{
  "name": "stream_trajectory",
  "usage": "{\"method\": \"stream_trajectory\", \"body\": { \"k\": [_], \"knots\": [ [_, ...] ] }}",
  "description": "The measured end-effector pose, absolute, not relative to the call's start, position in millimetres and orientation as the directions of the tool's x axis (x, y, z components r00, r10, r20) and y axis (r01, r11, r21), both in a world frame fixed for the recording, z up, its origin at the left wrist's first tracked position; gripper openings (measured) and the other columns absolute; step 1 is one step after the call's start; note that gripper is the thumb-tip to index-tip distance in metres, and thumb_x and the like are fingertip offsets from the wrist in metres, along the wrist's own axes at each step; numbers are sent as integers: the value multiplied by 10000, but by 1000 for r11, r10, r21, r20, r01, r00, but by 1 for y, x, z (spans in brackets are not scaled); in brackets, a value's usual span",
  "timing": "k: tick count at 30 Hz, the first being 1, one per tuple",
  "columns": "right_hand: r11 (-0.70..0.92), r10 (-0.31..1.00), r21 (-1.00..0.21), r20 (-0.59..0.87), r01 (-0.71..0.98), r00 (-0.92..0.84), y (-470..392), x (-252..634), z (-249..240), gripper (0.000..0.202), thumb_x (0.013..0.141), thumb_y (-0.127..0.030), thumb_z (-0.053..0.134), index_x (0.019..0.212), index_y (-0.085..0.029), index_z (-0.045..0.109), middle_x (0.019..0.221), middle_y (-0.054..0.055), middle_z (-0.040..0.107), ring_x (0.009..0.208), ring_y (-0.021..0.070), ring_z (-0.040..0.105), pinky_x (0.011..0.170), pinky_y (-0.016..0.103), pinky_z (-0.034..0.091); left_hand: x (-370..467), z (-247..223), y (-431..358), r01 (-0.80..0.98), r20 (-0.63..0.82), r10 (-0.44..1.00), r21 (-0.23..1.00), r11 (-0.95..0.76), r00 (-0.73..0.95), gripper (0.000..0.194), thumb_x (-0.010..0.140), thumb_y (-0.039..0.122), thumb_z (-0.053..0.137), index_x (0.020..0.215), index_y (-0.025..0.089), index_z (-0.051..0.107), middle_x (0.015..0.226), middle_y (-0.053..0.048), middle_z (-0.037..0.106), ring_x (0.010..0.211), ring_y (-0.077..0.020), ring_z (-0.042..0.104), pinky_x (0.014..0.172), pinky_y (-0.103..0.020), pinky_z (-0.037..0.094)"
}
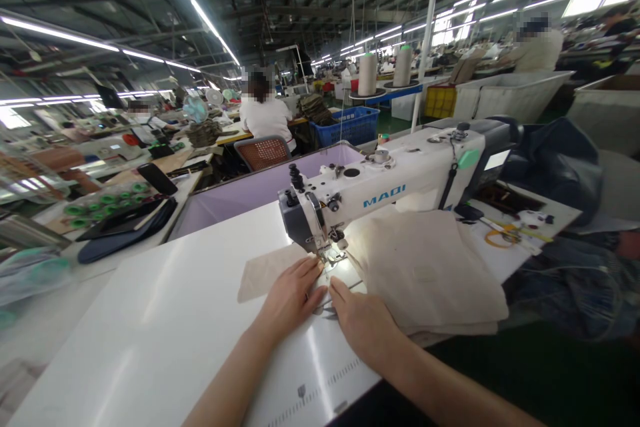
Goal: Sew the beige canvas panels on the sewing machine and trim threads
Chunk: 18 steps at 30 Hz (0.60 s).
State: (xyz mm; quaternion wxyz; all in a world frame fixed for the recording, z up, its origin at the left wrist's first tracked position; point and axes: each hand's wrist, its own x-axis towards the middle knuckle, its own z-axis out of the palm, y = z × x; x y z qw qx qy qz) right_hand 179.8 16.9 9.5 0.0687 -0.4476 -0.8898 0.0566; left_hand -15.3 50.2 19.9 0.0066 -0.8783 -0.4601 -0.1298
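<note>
My left hand (294, 292) lies on a beige fabric piece (265, 273), its fingers stretched out flat toward the presser foot (336, 255) of a white sewing machine (385, 180). Just right of it, my right hand (367, 321) is closed, fingers pressed together and tips close to the needle plate (345, 275). Whatever those fingers hold, if anything, is hidden. A small grey metal piece (330, 312) shows beside the right fingers, too unclear to name. Folded beige fabric (430, 273) lies right of the needle, partly under the machine arm.
The white table (165, 327) extends to the left. Yellow-handled scissors (503, 237) lie on its right end. Thread cones (367, 73) stand behind the machine. A lilac-lined bin (225, 203) borders the table's far edge. Beyond it sits a person in white (265, 113), near a blue basket (350, 125).
</note>
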Motion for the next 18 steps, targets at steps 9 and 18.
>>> {"method": "stream_trajectory", "body": {
  "k": [9,18],
  "knots": [
    [591,806,-111,107,799,-582,17,177,4,438,953,-40,387,1336,-87,593,1295,185,648,727,220,731,577,302,596,-16,22,56,809,228,805,100,-579,548,400,963,380,535,1276,163,657,1336,-132,661,1257,-295,602,1085,-448,503],
    [593,806,-106,76,798,-588,17,178,10,421,929,-37,420,1307,-101,594,1289,178,646,717,199,723,571,270,563,-18,15,52,855,227,853,122,-503,470,416,965,384,541,1326,188,608,1382,-121,624,1285,-293,570,1082,-484,488]
  ]
}}
